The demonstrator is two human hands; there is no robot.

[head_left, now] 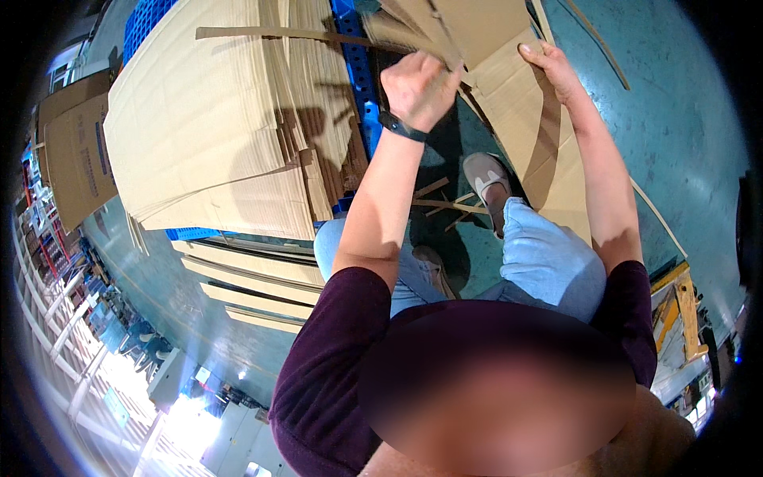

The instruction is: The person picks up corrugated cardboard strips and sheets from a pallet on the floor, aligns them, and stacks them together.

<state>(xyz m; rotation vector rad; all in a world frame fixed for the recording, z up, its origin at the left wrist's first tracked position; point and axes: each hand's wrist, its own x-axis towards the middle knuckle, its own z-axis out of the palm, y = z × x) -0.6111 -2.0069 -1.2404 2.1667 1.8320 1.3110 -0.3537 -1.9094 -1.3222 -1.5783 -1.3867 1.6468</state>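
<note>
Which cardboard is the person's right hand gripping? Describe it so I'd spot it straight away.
Start at the big stack of flat cardboard at left. Look right, past the left hand with its black wristband, to the tan cardboard sheet gripped at its edge by the right hand. Unlike the stacked pieces, it is creased and held in hand.

Glossy green floor [660,159] spreads below the left grip [421,89] and out to the right of the right grip [551,70], catching pale reflections. Well left of the left grip and lower down, white bars [79,395] curve beside glaring light [191,425] and pale cabinets [240,439]. A yellow frame [688,314] stands lower right of the right grip.
</note>
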